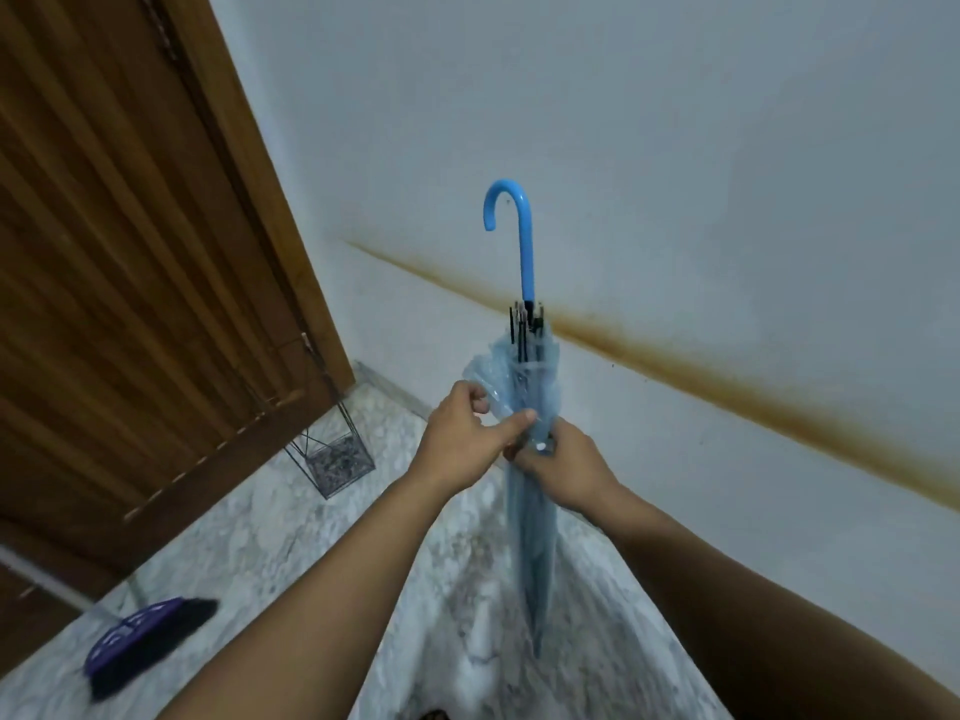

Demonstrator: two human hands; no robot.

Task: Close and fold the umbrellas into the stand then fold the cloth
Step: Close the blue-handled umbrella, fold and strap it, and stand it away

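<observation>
A closed light-blue see-through umbrella (530, 532) stands upright in front of me, its blue hooked handle (522, 226) at the top and its tip near the floor. My left hand (462, 444) pinches the loose plastic canopy at the umbrella's middle. My right hand (566, 470) grips the same spot from the right, with its fingers on the strap's white snap. A wire umbrella stand (332, 454) sits on the floor by the door corner, with no umbrella visible in it.
A brown wooden door (130, 278) fills the left side. A white wall with a rusty stain runs behind the umbrella. A purple and black broom head (145, 641) lies on the marble floor at lower left.
</observation>
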